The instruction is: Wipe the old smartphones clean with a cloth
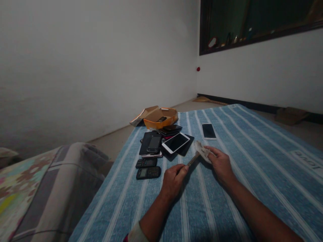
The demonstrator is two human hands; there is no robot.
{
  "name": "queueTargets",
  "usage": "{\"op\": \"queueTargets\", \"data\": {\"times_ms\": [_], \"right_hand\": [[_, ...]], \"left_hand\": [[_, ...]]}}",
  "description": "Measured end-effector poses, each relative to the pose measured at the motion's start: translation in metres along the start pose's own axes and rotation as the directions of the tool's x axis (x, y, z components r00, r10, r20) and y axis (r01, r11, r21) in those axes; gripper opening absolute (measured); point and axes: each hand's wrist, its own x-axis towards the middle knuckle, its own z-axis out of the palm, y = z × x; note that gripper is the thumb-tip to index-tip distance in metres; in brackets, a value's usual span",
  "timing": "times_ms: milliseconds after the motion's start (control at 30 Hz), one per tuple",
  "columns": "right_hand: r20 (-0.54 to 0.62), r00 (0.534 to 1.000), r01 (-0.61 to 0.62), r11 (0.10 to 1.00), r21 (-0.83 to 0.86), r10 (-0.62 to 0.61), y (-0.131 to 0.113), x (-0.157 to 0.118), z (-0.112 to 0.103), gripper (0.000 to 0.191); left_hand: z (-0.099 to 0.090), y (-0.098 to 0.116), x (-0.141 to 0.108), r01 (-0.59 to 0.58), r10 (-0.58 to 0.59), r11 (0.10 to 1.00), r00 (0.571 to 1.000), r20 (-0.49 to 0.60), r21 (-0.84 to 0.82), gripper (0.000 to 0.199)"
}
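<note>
My left hand [174, 179] is closed on the near end of a slim phone [193, 159], seen almost edge-on and tilted above the bed cover. At its far end, a crumpled whitish cloth [203, 152] is pinched in my right hand [221, 164] and touches the phone. The phone's faces are mostly hidden. Left of my hands lie two black keypad phones [148, 172], one behind the other. Beyond them is a pile of dark phones [154, 144] with a white phone [176, 143] on top, its screen black. Another white phone [209, 131] lies alone farther right.
An open orange box [160, 122] with a small dark phone inside stands behind the pile. Everything lies on a blue striped cover [227, 134]. A second draped surface [50, 188] is at the left, with a gap between. Walls and a dark window [252, 23] stand beyond.
</note>
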Motion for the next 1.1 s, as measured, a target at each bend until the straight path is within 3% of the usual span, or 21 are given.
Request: {"op": "queueTargets", "data": {"times_ms": [433,633,1100], "right_hand": [[-0.016,0.998,0.055,0.994,-0.093,-0.057,0.005,-0.002,0.005,0.036],[0.042,0.994,0.104,0.984,-0.142,-0.099,0.011,-0.005,0.007,0.034],[0.093,0.985,0.166,0.956,-0.242,-0.148,0.022,-0.007,0.008,0.033]], "left_hand": [[0.005,-0.02,0.01,-0.045,0.014,0.989,0.977,-0.214,-0.14,0.045],[0.008,-0.026,0.012,-0.022,-0.019,0.979,0.979,-0.202,-0.2,0.042],[0.017,-0.017,0.009,0.153,-0.175,0.867,0.985,-0.002,-0.475,0.036]]}}
